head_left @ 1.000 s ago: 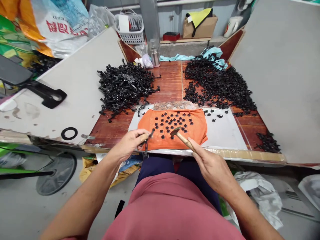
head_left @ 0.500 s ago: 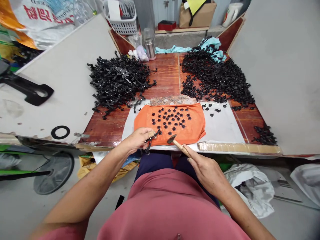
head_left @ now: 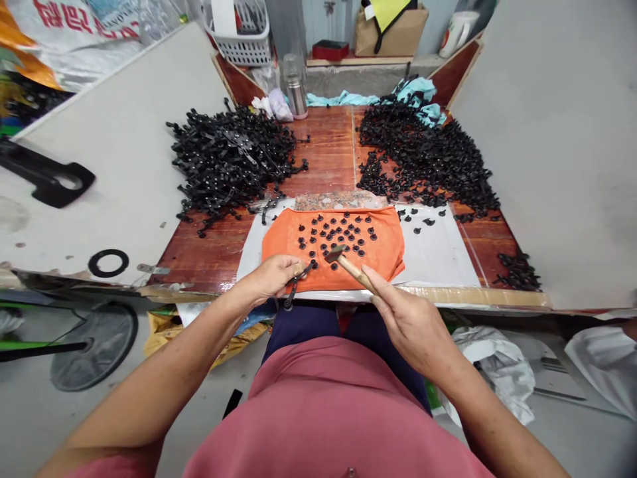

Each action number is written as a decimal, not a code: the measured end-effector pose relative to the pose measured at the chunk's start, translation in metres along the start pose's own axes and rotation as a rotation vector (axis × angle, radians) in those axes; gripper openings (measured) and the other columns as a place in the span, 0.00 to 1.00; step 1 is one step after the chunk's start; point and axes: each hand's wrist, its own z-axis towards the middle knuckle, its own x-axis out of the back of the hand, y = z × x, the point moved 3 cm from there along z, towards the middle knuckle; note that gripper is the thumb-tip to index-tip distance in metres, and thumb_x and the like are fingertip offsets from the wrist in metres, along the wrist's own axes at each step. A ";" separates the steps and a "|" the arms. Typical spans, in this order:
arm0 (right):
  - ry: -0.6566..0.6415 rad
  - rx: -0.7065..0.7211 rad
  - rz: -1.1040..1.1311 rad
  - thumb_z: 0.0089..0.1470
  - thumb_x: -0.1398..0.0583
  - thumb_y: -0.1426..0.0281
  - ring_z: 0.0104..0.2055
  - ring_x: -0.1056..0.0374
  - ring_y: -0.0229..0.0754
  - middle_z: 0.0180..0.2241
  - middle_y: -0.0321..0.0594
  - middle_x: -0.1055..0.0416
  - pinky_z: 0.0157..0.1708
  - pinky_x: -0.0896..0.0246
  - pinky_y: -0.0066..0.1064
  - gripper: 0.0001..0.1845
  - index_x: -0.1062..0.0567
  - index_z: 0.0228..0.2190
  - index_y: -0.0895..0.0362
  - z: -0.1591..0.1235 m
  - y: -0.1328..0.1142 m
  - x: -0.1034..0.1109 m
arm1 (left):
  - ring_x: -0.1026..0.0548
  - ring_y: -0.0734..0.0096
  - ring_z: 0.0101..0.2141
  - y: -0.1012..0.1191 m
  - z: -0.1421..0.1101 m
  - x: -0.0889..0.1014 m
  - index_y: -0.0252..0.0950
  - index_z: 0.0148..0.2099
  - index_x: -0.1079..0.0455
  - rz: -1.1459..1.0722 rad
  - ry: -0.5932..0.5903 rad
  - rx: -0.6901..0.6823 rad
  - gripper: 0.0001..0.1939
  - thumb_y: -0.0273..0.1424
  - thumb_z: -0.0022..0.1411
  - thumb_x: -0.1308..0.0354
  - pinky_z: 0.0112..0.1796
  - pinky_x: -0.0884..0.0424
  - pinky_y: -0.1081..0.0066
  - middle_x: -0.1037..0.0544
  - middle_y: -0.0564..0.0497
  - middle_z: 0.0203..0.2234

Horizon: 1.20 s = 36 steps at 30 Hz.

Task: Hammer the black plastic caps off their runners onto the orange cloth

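My left hand [head_left: 279,273] pinches a thin black strap-like part [head_left: 293,289] at the front left of an orange cloth [head_left: 381,265]. One end of the part reaches a small round black piece [head_left: 314,264] on the cloth; the other hangs near the table edge. In my right hand [head_left: 405,312] is the wooden handle of a hammer [head_left: 357,273]. Its dark metal head is held over the cloth, right of the left fingertips. Several more small black round pieces [head_left: 340,239] with stems stand spread over the cloth.
A heap of black strap-like parts [head_left: 229,159] lies at the left, and a heap of small black pieces [head_left: 428,146] at the right. A steel flask [head_left: 297,96] stands at the back. Grey side panels [head_left: 537,153] flank the red-brown table [head_left: 331,149].
The hammer has risen a little and its head has shifted left, over the round pieces. My left hand keeps its hold on the black part. The whole view has shifted slightly.
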 end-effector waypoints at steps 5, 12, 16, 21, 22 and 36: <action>-0.039 0.053 -0.165 0.70 0.48 0.71 0.40 0.20 0.46 0.46 0.42 0.18 0.40 0.27 0.32 0.32 0.42 0.72 0.45 0.027 -0.014 -0.001 | 0.47 0.83 0.13 0.000 0.001 -0.001 0.34 0.31 0.30 0.044 -0.007 -0.038 0.15 0.41 0.61 0.40 0.15 0.54 0.76 0.34 0.58 0.18; -0.052 0.046 -0.182 0.71 0.51 0.69 0.36 0.21 0.46 0.40 0.44 0.18 0.35 0.28 0.32 0.30 0.41 0.71 0.49 0.034 -0.011 -0.009 | 0.45 0.78 0.18 -0.005 0.005 0.001 0.36 0.26 0.32 0.100 -0.010 -0.179 0.15 0.42 0.58 0.42 0.19 0.50 0.76 0.39 0.58 0.16; -0.060 0.025 -0.227 0.71 0.51 0.68 0.33 0.21 0.47 0.37 0.44 0.18 0.33 0.28 0.33 0.29 0.39 0.71 0.49 0.030 -0.007 -0.011 | 0.44 0.77 0.18 -0.008 0.007 0.001 0.36 0.26 0.30 0.070 0.011 -0.207 0.13 0.39 0.58 0.42 0.19 0.51 0.76 0.36 0.56 0.17; -0.028 0.038 -0.204 0.71 0.52 0.69 0.35 0.21 0.47 0.40 0.45 0.18 0.36 0.27 0.34 0.31 0.42 0.72 0.50 0.028 -0.004 -0.017 | 0.40 0.75 0.20 -0.008 0.010 0.000 0.36 0.25 0.30 0.082 0.022 -0.228 0.12 0.37 0.58 0.42 0.20 0.49 0.77 0.32 0.54 0.18; -0.015 0.038 -0.205 0.71 0.52 0.69 0.35 0.21 0.47 0.39 0.46 0.18 0.36 0.27 0.34 0.31 0.41 0.72 0.51 0.028 -0.003 -0.018 | 0.40 0.75 0.21 -0.008 0.011 -0.001 0.36 0.25 0.30 0.089 0.020 -0.229 0.12 0.37 0.58 0.43 0.20 0.49 0.77 0.32 0.54 0.19; 0.039 -0.061 0.510 0.64 0.39 0.59 0.40 0.24 0.45 0.42 0.39 0.20 0.40 0.28 0.33 0.23 0.25 0.58 0.53 0.047 -0.016 -0.020 | 0.35 0.76 0.30 0.026 -0.044 -0.010 0.40 0.50 0.35 -0.012 -0.259 -0.445 0.19 0.29 0.57 0.37 0.32 0.36 0.76 0.33 0.57 0.32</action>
